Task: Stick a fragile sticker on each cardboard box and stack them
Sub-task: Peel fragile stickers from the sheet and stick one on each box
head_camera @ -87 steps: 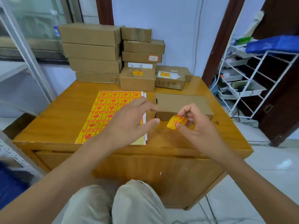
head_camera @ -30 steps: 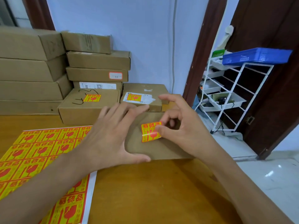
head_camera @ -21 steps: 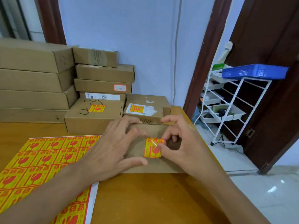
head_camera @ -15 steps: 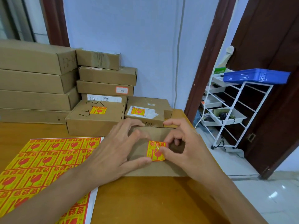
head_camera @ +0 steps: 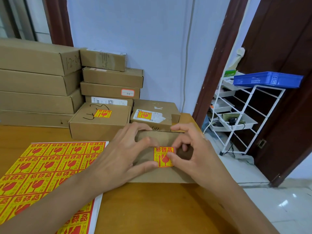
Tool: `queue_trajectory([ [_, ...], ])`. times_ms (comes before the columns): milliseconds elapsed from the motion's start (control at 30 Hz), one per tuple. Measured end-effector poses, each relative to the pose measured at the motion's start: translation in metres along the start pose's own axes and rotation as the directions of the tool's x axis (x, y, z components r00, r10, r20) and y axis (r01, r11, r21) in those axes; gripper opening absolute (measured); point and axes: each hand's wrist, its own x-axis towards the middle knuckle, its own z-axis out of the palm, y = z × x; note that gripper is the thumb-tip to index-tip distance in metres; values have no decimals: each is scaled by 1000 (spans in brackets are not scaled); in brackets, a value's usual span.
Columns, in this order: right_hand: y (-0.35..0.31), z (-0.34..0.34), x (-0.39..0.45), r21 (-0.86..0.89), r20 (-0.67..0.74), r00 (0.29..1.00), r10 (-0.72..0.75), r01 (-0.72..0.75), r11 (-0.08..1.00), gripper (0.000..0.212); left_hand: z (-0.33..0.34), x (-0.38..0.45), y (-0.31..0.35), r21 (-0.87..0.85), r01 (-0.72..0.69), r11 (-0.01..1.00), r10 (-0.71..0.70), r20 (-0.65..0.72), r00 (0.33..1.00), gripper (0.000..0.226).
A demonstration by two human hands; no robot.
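A flat cardboard box [head_camera: 160, 174] lies on the wooden table [head_camera: 152, 208] in front of me. A yellow and red fragile sticker [head_camera: 163, 157] lies flat on its top. My right hand [head_camera: 197, 157] pinches the sticker's right edge with thumb and curled index finger. My left hand [head_camera: 118, 159] rests spread on the box's left part, its fingers reaching the far edge and its thumb beside the sticker's lower left corner. The sticker sheet [head_camera: 42, 166] lies to the left on the table.
Two boxes bearing stickers [head_camera: 99, 122] [head_camera: 152, 117] stand just behind the flat box. Stacks of plain cardboard boxes [head_camera: 38, 81] [head_camera: 111, 78] fill the back left against the wall. A white rack [head_camera: 236, 119] with a blue basket [head_camera: 266, 80] stands right of the table.
My right hand carried the peeled sticker over the box and lowered it flat onto the top. My left hand moved from the sheet onto the box. My view came closer.
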Motion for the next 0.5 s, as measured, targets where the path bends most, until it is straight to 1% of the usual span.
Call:
queue_trajectory([
  [100, 1, 0, -2, -41, -6, 1000, -10, 10, 999, 53, 0, 0, 0, 21, -10, 1000, 10, 2, 1000, 37],
  [333, 2, -1, -3, -79, -8, 998, -58, 57, 995, 48, 1, 2, 1, 45, -15, 999, 15, 9, 1000, 38],
  [500, 5, -1, -5, -160, 17, 998, -57, 60, 985, 42, 1, 2, 2, 45, -10, 999, 9, 9, 1000, 39],
])
